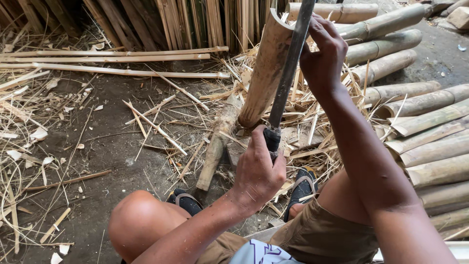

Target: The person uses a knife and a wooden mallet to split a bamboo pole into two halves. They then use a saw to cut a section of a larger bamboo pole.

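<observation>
- The bamboo half-culm [266, 73] stands tilted on a wooden block [293, 139], its top leaning away from the person.
- The left hand [258, 171] is fisted tight round the dark handle of a long blade [288, 68], just below the culm's foot.
- The right hand [322, 56] curls its fingers over the blade's back, beside the culm's top.
- Whole bamboo poles [430, 122] lie stacked right of the culm; split strips [117, 61] lie left of it.
</observation>
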